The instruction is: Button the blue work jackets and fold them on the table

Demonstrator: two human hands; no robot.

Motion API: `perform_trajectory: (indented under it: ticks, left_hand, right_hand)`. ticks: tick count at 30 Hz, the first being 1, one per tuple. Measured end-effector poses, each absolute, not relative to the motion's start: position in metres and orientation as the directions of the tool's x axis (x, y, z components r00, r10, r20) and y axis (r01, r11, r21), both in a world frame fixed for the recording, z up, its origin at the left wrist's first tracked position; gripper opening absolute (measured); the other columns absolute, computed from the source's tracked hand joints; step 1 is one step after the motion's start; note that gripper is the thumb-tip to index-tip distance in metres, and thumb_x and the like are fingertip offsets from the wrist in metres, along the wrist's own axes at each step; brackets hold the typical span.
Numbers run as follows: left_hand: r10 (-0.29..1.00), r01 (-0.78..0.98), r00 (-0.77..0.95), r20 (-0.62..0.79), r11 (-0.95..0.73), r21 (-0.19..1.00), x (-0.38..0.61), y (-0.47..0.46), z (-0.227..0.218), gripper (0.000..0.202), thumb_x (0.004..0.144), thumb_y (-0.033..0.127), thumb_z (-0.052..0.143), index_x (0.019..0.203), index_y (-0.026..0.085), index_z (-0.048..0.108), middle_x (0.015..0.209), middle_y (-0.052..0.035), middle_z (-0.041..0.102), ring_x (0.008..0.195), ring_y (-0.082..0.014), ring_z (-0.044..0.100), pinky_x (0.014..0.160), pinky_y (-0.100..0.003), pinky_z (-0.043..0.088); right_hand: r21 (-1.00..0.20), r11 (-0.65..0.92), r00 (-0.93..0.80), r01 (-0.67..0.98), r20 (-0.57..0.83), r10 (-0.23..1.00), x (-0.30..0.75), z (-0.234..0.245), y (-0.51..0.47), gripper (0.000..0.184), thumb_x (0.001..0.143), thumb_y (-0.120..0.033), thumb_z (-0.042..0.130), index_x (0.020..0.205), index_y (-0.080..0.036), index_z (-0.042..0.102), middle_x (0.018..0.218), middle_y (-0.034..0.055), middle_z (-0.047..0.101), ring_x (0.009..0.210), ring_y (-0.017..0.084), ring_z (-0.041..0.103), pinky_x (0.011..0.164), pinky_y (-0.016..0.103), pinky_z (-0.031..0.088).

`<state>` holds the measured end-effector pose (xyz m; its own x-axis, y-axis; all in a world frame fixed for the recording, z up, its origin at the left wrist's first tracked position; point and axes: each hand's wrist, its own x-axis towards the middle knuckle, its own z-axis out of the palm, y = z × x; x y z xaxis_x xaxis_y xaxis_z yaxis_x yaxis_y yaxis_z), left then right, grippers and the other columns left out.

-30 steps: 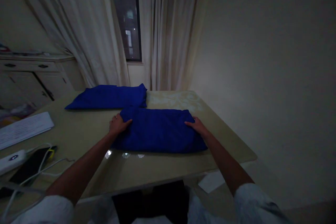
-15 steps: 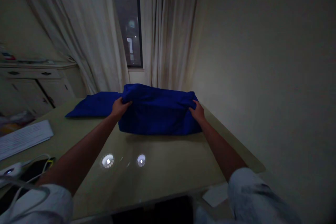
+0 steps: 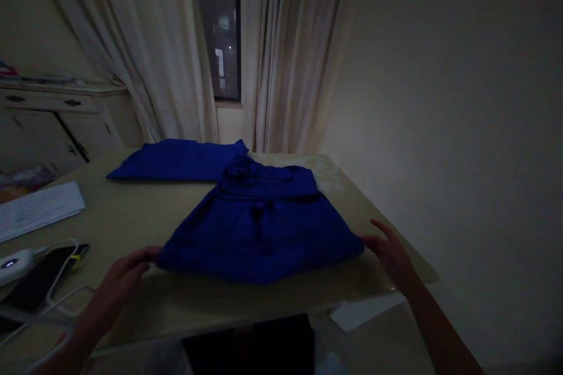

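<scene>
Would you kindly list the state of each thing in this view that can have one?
Near blue cloth: lying on the table, partly folded, far end bunched.
Far blue cloth: folded flat.
Left hand: open, at the near cloth's left corner.
Right hand: open, fingers spread, beside its right corner.
Curtains: parted, showing a dark window.
Phone: face up, screen dark.

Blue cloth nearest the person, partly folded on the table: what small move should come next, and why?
Probably smooth the rumpled blue fabric piece flat. It lies bunched at its far end, with a crease down its middle, while the left hand and right hand sit open at its near corners, gripping nothing.
</scene>
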<state>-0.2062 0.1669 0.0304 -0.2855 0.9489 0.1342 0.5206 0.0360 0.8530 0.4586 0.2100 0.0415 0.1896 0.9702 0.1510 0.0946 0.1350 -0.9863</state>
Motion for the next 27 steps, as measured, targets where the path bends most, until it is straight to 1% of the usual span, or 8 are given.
perform_trajectory:
  ticks: [5, 7, 10, 14, 18, 22, 25, 27]
  left_hand:
    - [0.968, 0.590, -0.220, 0.124, 0.031, 0.807, -0.195, 0.153, 0.036, 0.044, 0.076, 0.052, 0.056, 0.111, 0.030, 0.071, 0.117, -0.0079, 0.076, 0.107, -0.0343, 0.070, 0.097, -0.050, 0.057]
    - [0.968, 0.719, -0.141, 0.209, -0.045, 0.694, -0.157, 0.174, 0.054, 0.042, 0.084, 0.049, 0.049, 0.110, 0.026, 0.072, 0.118, -0.0097, 0.075, 0.112, -0.0324, 0.068, 0.105, -0.049, 0.053]
    - [0.948, 0.787, 0.180, 0.264, -0.300, 0.539, -0.087, 0.201, 0.066, 0.049, 0.098, 0.048, 0.039, 0.124, 0.020, 0.070, 0.130, -0.0126, 0.072, 0.126, -0.0297, 0.063, 0.116, -0.046, 0.044]
    - [0.840, 0.774, 0.517, 0.165, -0.541, 0.328, -0.021, 0.201, 0.040, 0.063, 0.103, 0.056, 0.042, 0.158, 0.026, 0.044, 0.166, -0.0101, 0.041, 0.153, -0.0314, 0.038, 0.125, -0.055, 0.029]
    - [0.798, 0.765, 0.589, 0.130, -0.602, 0.228, -0.006, 0.184, 0.013, 0.066, 0.106, 0.057, 0.037, 0.166, 0.033, 0.027, 0.172, -0.0078, 0.027, 0.159, -0.0313, 0.024, 0.128, -0.058, 0.021]
    - [0.798, 0.769, 0.585, 0.147, -0.603, 0.211, -0.010, 0.178, 0.011, 0.068, 0.106, 0.056, 0.039, 0.167, 0.036, 0.019, 0.173, -0.0053, 0.022, 0.159, -0.0307, 0.022, 0.128, -0.058, 0.021]
    - [0.804, 0.774, 0.576, 0.148, -0.594, 0.217, -0.011, 0.178, 0.013, 0.069, 0.105, 0.056, 0.041, 0.167, 0.038, 0.017, 0.173, -0.0032, 0.022, 0.159, -0.0307, 0.024, 0.128, -0.058, 0.023]
    - [0.805, 0.773, 0.575, 0.145, -0.593, 0.227, -0.010, 0.179, 0.014, 0.070, 0.104, 0.056, 0.043, 0.167, 0.038, 0.018, 0.173, -0.0028, 0.022, 0.159, -0.0309, 0.025, 0.128, -0.059, 0.025]
  right_hand:
    - [-0.954, 0.113, 0.351, 0.277, 0.209, 0.913, 0.447, 0.055, 0.218, 0.057, 0.081, -0.064, 0.068, 0.122, -0.025, 0.065, 0.104, 0.0125, 0.078, 0.103, 0.030, 0.073, 0.096, 0.050, 0.054]
    - [-0.908, 0.190, 0.221, 0.373, 0.286, 0.932, 0.405, 0.065, 0.247, 0.052, 0.082, -0.062, 0.069, 0.116, -0.023, 0.068, 0.108, 0.0119, 0.077, 0.105, 0.029, 0.072, 0.098, 0.048, 0.053]
    - [-0.792, 0.309, -0.058, 0.527, 0.329, 0.943, 0.326, 0.071, 0.290, 0.045, 0.092, -0.056, 0.062, 0.120, -0.023, 0.071, 0.124, 0.0114, 0.073, 0.116, 0.027, 0.067, 0.108, 0.046, 0.048]
    - [-0.576, 0.439, -0.360, 0.690, 0.254, 0.898, 0.232, 0.060, 0.332, 0.053, 0.098, -0.052, 0.060, 0.138, -0.017, 0.063, 0.149, 0.0163, 0.058, 0.141, 0.029, 0.050, 0.121, 0.046, 0.034]
    - [-0.438, 0.408, -0.363, 0.801, 0.188, 0.913, 0.170, 0.049, 0.368, 0.065, 0.100, -0.054, 0.059, 0.152, -0.014, 0.051, 0.164, 0.0182, 0.040, 0.150, 0.033, 0.037, 0.122, 0.048, 0.030]
    - [-0.375, 0.369, -0.317, 0.851, 0.194, 0.928, 0.132, 0.042, 0.396, 0.064, 0.099, -0.051, 0.062, 0.152, -0.017, 0.049, 0.159, 0.0183, 0.046, 0.143, 0.034, 0.043, 0.114, 0.048, 0.037]
    - [-0.392, 0.308, -0.263, 0.867, 0.167, 0.950, 0.112, 0.034, 0.404, 0.035, 0.103, -0.036, 0.054, 0.131, -0.018, 0.066, 0.139, 0.0182, 0.059, 0.129, 0.032, 0.052, 0.108, 0.048, 0.039]
    - [-0.428, 0.287, -0.239, 0.857, 0.164, 0.957, 0.105, 0.033, 0.405, 0.031, 0.105, -0.025, 0.045, 0.112, -0.015, 0.073, 0.127, 0.0189, 0.063, 0.122, 0.031, 0.056, 0.106, 0.049, 0.040]
